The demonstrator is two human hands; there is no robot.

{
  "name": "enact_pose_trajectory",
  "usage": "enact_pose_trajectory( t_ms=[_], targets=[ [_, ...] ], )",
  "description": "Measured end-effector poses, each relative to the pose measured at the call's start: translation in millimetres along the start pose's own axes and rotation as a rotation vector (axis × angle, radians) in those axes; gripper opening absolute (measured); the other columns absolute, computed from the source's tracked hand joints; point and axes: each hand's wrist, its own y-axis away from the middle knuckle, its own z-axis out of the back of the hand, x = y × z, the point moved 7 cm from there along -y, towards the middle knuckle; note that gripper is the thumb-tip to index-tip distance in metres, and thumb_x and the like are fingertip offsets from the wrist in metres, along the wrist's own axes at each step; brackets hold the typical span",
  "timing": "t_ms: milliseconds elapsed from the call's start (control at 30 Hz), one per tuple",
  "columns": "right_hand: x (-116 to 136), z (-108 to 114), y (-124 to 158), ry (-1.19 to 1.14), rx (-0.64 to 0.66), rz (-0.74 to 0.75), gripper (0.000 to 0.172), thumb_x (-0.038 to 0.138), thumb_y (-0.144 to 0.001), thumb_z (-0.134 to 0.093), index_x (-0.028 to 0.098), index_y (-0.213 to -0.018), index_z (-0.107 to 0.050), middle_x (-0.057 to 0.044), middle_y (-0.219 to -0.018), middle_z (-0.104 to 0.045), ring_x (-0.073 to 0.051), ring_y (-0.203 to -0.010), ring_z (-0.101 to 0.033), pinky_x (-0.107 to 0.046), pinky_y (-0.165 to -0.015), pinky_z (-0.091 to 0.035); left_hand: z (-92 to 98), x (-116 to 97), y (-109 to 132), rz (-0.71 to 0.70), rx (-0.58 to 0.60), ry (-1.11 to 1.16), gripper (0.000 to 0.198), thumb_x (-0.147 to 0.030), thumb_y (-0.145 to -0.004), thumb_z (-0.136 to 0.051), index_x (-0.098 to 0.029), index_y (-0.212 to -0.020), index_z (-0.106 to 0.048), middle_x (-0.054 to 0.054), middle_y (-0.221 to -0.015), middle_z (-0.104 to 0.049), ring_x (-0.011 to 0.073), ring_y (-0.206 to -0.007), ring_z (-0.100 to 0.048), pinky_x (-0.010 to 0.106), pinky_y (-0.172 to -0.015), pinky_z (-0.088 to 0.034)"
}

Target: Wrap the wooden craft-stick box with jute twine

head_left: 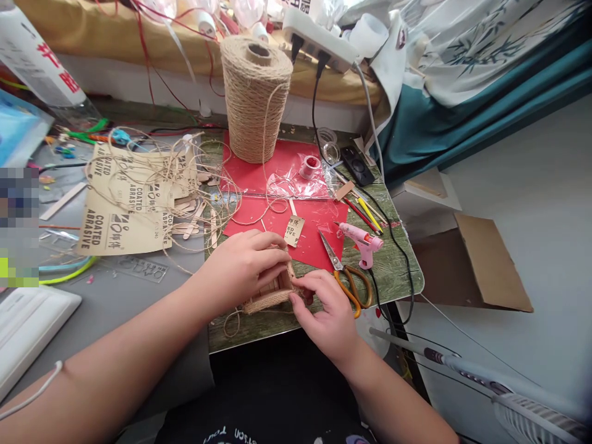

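A small box of wooden craft sticks [271,300], its rim wrapped with twine, sits on the table near the front edge. Over its far left side lies my left hand [250,262], fingers bent around the rim. My right hand [326,308] pinches the box's right corner between thumb and fingers. Twine [234,324] loops out at the box's left and also runs from the big twine spool [254,105] behind. Right of the box are scissors [349,277] with orange handles and a pink glue gun [361,242]. The inside of the box is partly hidden by my left hand.
Sandpaper sheets [124,209] with tangled twine and loose craft sticks [192,219] lie at left. Red paper [319,228] bears a sandpaper scrap [294,231]. A power strip [324,40] is at the back; its black cord [391,231] crosses the right side. A cardboard box [481,259] stands beyond.
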Motion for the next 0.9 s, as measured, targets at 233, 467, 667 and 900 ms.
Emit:
enact_pose_trajectory(
  t_ms=[233, 467, 667, 900],
  targets=[
    [-5, 1, 10, 0.001, -0.017, -0.004, 0.024, 0.017, -0.094, -0.069, 0.024, -0.117, -0.072, -0.008, -0.104, -0.063, -0.018, -0.081, -0.065, -0.034, -0.073, -0.06, -0.9, 0, 0, -0.011, -0.001, -0.017, 0.02, -0.032, -0.105, -0.057, -0.024, -0.112, -0.075, 0.008, -0.121, -0.071, 0.0202, -0.1, -0.068, 0.035, -0.085, -0.054],
    [-13, 0, 9, -0.043, 0.03, -0.072, 0.017, 0.021, -0.097, -0.07, 0.024, -0.113, -0.071, -0.006, -0.098, -0.065, -0.017, -0.076, -0.063, -0.035, -0.074, -0.059, 0.8, -2, -1, -0.019, -0.007, -0.026, 0.021, -0.031, -0.105, -0.057, -0.023, -0.112, -0.075, 0.008, -0.119, -0.072, 0.0208, -0.099, -0.069, 0.036, -0.084, -0.055],
    [-14, 1, 10, -0.041, 0.017, -0.082, 0.011, 0.023, -0.098, -0.07, 0.023, -0.108, -0.072, -0.005, -0.094, -0.066, -0.018, -0.074, -0.063, -0.035, -0.074, -0.057, -0.1, 0, -1, -0.009, -0.007, -0.026, 0.021, -0.031, -0.105, -0.058, -0.024, -0.112, -0.076, 0.008, -0.12, -0.073, 0.0211, -0.1, -0.07, 0.036, -0.085, -0.056],
    [-5, 1, 5, 0.048, 0.118, -0.006, 0.011, 0.02, -0.101, -0.064, 0.023, -0.111, -0.07, -0.004, -0.088, -0.065, -0.019, -0.079, -0.064, -0.034, -0.073, -0.056, 2.1, -3, -1, -0.023, -0.024, -0.023, 0.019, -0.03, -0.104, -0.059, -0.024, -0.113, -0.074, 0.008, -0.12, -0.073, 0.021, -0.1, -0.07, 0.037, -0.085, -0.056]
  ],
)
